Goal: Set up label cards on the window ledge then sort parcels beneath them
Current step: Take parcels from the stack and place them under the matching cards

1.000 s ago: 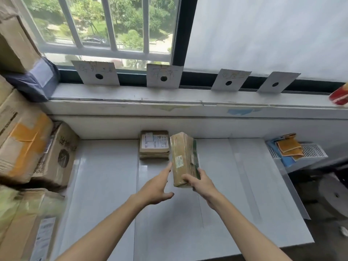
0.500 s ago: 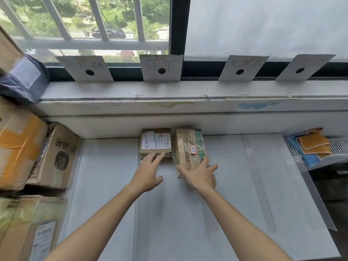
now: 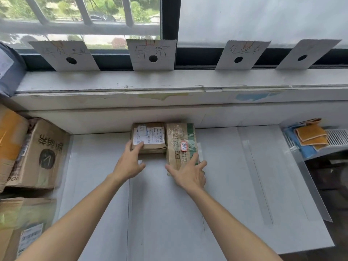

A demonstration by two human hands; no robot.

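Several white label cards with black dots lean on the window ledge (image 3: 169, 80); one card (image 3: 152, 54) stands right above the two parcels. A small brown parcel with a white shipping label (image 3: 150, 137) lies on the white table (image 3: 244, 185) against the wall. Beside it on the right lies a longer brown parcel with green tape and a red sticker (image 3: 180, 146). My left hand (image 3: 130, 161) touches the small parcel's near left corner with straight fingers. My right hand (image 3: 190, 174) rests flat on the long parcel's near end.
Large cardboard boxes (image 3: 37, 153) are stacked along the left side of the table, with a grey bag (image 3: 9, 70) on the ledge's left end. Orange and blue cloths (image 3: 310, 136) lie on a lower shelf at the right, past the table's edge.
A second ago my right hand held the long parcel upright above the table. It now lies flat beside the small parcel, and both hands have moved forward onto the parcels.
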